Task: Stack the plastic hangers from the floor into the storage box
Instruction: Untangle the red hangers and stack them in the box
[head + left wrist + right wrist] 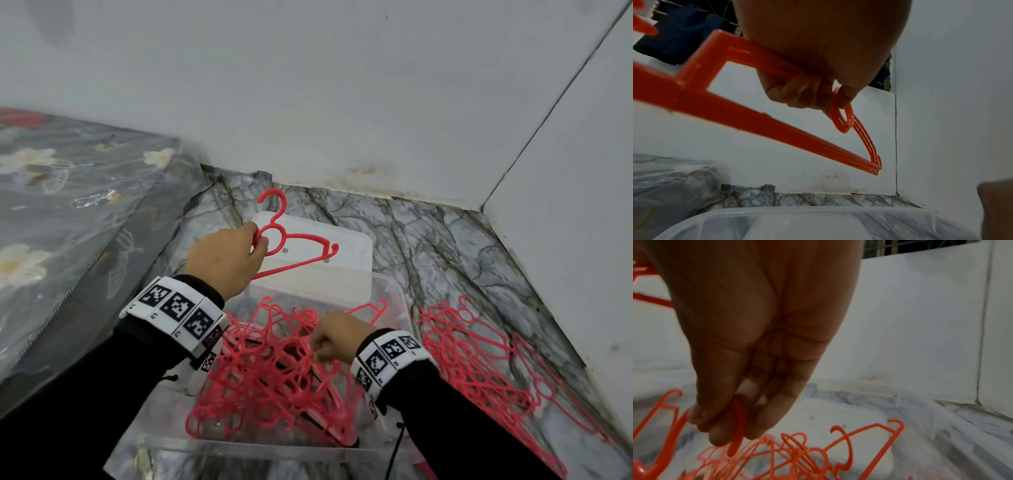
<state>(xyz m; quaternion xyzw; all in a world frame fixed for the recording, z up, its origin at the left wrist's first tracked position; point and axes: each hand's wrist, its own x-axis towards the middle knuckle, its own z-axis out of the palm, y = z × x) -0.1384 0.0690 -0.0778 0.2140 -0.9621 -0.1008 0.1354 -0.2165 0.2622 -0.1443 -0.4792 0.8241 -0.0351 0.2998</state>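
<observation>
My left hand [226,260] grips a small aligned bundle of red plastic hangers [301,240] by the neck ring, held up above the white lid [342,274]. In the left wrist view the fingers [797,91] curl round the held hangers [777,126], thumb through the ring. Below, a clear storage box [394,287] holds a tangled heap of red hangers [267,383]. My right hand [332,337] reaches down into that heap; its fingertips [721,426] pinch one red hanger [739,410] out of the tangle [797,451].
More red hangers [479,359] lie spread on the marbled floor right of the box, near the right wall. A mattress in a floral plastic cover [68,222] stands at the left. White walls meet in a corner [481,207] behind the box.
</observation>
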